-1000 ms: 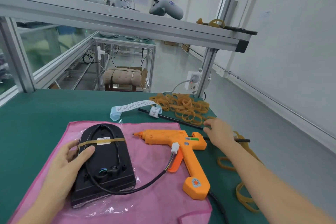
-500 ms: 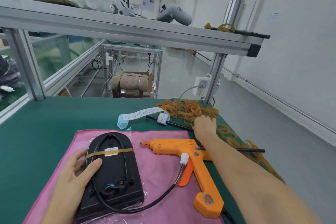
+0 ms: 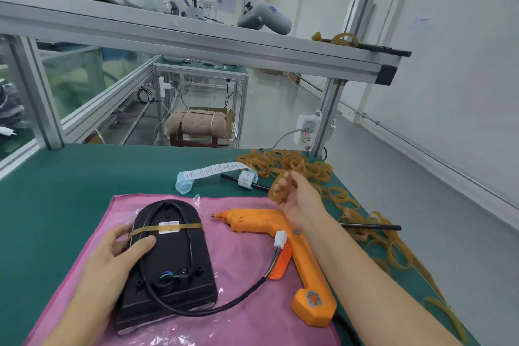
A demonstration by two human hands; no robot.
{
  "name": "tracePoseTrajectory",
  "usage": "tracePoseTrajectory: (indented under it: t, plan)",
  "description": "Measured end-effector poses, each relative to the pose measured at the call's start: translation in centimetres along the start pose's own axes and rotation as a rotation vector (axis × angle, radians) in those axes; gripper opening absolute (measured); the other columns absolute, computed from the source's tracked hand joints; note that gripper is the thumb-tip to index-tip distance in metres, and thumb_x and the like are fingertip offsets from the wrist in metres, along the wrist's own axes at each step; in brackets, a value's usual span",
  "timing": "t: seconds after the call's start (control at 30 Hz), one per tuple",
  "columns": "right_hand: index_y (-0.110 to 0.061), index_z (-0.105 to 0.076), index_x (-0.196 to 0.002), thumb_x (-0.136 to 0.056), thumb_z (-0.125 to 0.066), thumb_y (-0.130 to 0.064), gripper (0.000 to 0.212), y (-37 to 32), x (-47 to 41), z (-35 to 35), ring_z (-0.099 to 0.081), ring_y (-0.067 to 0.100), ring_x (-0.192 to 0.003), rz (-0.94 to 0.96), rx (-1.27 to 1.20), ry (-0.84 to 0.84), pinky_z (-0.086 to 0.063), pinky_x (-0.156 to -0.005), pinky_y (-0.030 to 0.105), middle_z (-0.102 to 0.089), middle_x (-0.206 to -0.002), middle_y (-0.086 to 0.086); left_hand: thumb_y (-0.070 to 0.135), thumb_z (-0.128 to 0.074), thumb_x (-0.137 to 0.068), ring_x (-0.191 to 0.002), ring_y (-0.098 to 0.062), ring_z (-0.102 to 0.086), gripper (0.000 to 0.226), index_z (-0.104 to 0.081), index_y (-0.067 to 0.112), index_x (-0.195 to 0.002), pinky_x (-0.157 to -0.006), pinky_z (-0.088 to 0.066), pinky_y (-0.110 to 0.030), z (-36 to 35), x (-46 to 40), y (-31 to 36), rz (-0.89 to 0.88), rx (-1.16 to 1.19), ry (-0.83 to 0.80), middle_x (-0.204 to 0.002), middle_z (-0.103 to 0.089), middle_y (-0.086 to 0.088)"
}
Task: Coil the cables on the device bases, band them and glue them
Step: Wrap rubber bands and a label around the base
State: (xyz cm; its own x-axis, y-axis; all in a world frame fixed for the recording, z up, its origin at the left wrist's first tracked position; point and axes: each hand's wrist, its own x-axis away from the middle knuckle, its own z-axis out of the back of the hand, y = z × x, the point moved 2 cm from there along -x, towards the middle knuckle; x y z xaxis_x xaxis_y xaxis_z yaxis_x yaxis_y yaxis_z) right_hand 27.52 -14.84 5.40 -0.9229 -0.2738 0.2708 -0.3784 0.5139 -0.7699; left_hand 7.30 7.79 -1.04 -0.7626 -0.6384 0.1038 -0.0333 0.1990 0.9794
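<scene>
A black device base (image 3: 171, 261) lies on a pink cloth (image 3: 247, 314), one tan rubber band (image 3: 182, 227) stretched across its upper part. Its black cable (image 3: 224, 305) loops off the base's near edge and ends in a white connector (image 3: 280, 239) over the glue gun. My left hand (image 3: 118, 258) rests on the base's left side, thumb on top. My right hand (image 3: 295, 196) is lifted above the orange glue gun (image 3: 283, 239), fingers curled round a tan rubber band (image 3: 276, 191).
A heap of tan rubber bands (image 3: 297, 164) lies at the table's far right, with more strewn along the right edge (image 3: 393, 247). A label roll (image 3: 213, 173) on a black rod (image 3: 370, 226) lies behind the cloth. An aluminium post with a power socket (image 3: 307, 129) stands beyond.
My right hand has come back from the rubber band heap towards me and lifted, now holding a band. My left hand stays on the base.
</scene>
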Motion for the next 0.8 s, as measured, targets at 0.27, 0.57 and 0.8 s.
tracePoseTrajectory:
  t: [0.27,0.57,0.8]
  plan:
    - [0.001,-0.067,-0.107,-0.084,-0.041,0.006,0.035,-0.4,5.6,-2.5,-0.073,0.025,-0.083,-0.112,-0.428,-0.473,-0.061,-0.064,0.027,-0.071,-0.105,0.016,-0.003,-0.063,-0.085,-0.066,-0.022,-0.073,0.019,-0.065,0.011,-0.099,-0.049,-0.056,-0.029,-0.6,0.8,1.6,0.132,0.056,-0.064,-0.083,-0.075,-0.009]
    - [-0.011,-0.077,-0.068,-0.072,-0.043,-0.069,0.068,2.1,11.5,-1.7,-0.053,0.005,-0.042,-0.183,0.613,-0.433,-0.04,-0.038,0.012,-0.067,-0.061,0.003,-0.007,-0.066,-0.079,-0.083,-0.035,-0.07,0.042,-0.06,0.001,-0.119,-0.061,-0.059,-0.036,-0.3,1.5,1.9,0.211,0.1,-0.18,-0.108,-0.069,-0.024]
    - [-0.006,-0.065,-0.105,-0.079,-0.047,-0.07,0.071,7.5,17.3,1.4,-0.051,0.005,-0.042,-0.389,0.983,-0.508,-0.039,-0.041,0.014,-0.075,-0.077,0.006,-0.009,-0.061,-0.084,-0.087,-0.034,-0.067,0.042,-0.055,0.0,-0.124,-0.065,-0.061,-0.036,-0.5,1.7,2.1,0.22,0.127,-0.186,-0.115,-0.066,-0.026]
